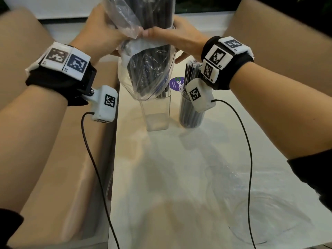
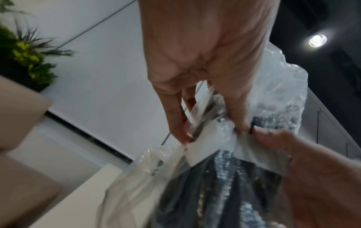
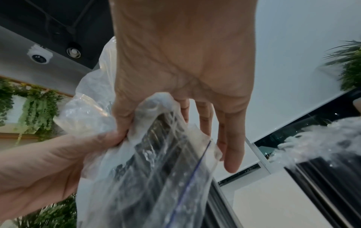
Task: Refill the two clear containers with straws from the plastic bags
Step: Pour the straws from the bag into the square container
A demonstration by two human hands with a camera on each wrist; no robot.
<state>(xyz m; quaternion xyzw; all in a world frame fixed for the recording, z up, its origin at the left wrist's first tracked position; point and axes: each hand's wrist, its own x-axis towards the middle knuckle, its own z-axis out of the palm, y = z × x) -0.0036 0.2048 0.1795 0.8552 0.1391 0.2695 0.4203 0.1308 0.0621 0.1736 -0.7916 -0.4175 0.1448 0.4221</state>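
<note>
A clear plastic bag [image 1: 143,69] full of black straws [image 1: 152,15] hangs mouth-down over the square clear container [image 1: 156,112]. The lowest straw ends [image 1: 162,95] dip into the container's top; its lower part holds nothing. My left hand [image 1: 125,35] and right hand [image 1: 161,34] pinch the bag at its middle from either side, thumbs nearly touching. The left wrist view shows my left fingers [image 2: 175,123] curled on the plastic [image 2: 215,185]. In the right wrist view my right thumb pinches the bag [image 3: 146,177]. A round clear container [image 1: 190,114] packed with black straws stands to the right.
The white table [image 1: 161,177] has a purple round sticker [image 1: 177,83] behind the containers. An empty clear bag [image 1: 251,203] lies flat at the near right. Beige upholstered seating [image 1: 53,159] borders the table's left edge. Two black cables hang from my wrist cameras.
</note>
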